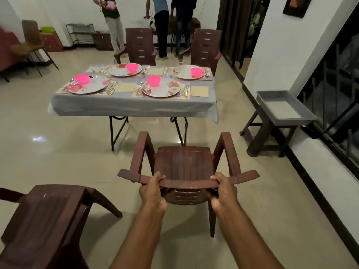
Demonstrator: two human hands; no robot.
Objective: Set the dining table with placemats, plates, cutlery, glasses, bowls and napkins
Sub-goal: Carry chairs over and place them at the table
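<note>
A brown plastic armchair (184, 164) stands in front of me, facing the dining table (134, 105). My left hand (152, 191) and my right hand (223, 191) both grip the top rail of its backrest. The table has a grey cloth and several place settings: floral placemats, floral plates (161, 90), pink bowls (153, 80), cutlery (186, 89) and beige napkins (199, 91). A clear glass (182, 63) stands at the far right setting.
A second brown chair (44, 220) is close at my lower left. Two more chairs (140, 46) stand behind the table. A grey tray on a dark stool (285, 108) sits by the right wall. Several people stand at the back.
</note>
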